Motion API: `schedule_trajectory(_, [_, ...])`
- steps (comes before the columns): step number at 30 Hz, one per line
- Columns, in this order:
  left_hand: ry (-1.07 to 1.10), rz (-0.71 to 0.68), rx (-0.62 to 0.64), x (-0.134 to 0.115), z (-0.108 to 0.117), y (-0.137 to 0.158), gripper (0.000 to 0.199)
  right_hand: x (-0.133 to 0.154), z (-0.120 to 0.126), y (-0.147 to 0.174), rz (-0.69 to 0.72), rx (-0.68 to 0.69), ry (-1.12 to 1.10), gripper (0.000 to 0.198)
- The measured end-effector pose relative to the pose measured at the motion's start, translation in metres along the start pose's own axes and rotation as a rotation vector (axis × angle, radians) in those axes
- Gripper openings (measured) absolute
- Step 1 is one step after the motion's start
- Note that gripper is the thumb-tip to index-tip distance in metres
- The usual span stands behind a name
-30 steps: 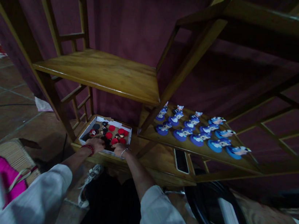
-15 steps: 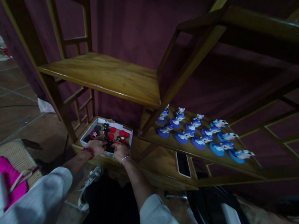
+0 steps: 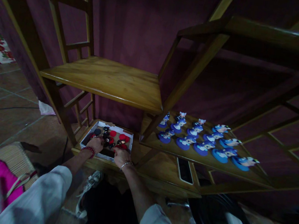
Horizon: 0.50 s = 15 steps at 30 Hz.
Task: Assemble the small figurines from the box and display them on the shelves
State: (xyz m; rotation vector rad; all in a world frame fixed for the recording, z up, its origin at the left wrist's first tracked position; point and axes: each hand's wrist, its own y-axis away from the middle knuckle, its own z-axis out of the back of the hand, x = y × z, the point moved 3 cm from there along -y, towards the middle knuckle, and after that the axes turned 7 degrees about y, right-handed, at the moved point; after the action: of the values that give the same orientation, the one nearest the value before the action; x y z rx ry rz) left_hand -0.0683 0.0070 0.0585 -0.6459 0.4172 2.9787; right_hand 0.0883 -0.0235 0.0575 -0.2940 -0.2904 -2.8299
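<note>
"Holding anything rn?"

"Can't tell, tbh. My left grip (image 3: 95,144) is bent down over the small dark figs (image 3: 105,129); my right grip (image 3: 122,157) is curled low nr the front-right corner. Fingertips are too dim to say if either's on something."

"Where's the stuff?"

"In the open white box (image 3: 131,142) on the low shelf (image 3: 158,168), figs mixed w/ red discs (image 3: 113,133)."

"How'll they handle?"

"Prob light, stiff, a bit slick; thin bits poss fragile. I'd pinch round the body or a disc's rim."

"Diff vs half a sec ago?"

"My grips are farther apart, so more of the box's dark front strip shows btwn 'em."
</note>
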Motion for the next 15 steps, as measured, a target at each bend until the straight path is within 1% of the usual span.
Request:
schedule_trajectory(3, [0.011,0.057,-0.054,0.007,0.007,-0.003,0.03,0.0,0.001,0.001,-0.026,0.045,0.006,0.036])
schedule_trajectory(6, [0.019,0.089,-0.084,0.013,0.011,-0.005,0.029,0.0,0.002,0.002,-0.034,0.05,0.023,0.035])
schedule_trajectory(11, [0.052,0.208,-0.089,0.025,0.008,-0.011,0.036,0.002,0.005,0.003,-0.036,0.051,0.046,0.035])
schedule_trajectory(15, [0.091,0.23,-0.101,0.03,0.005,-0.015,0.035,0.004,0.007,0.004,-0.047,0.051,0.039,0.036])
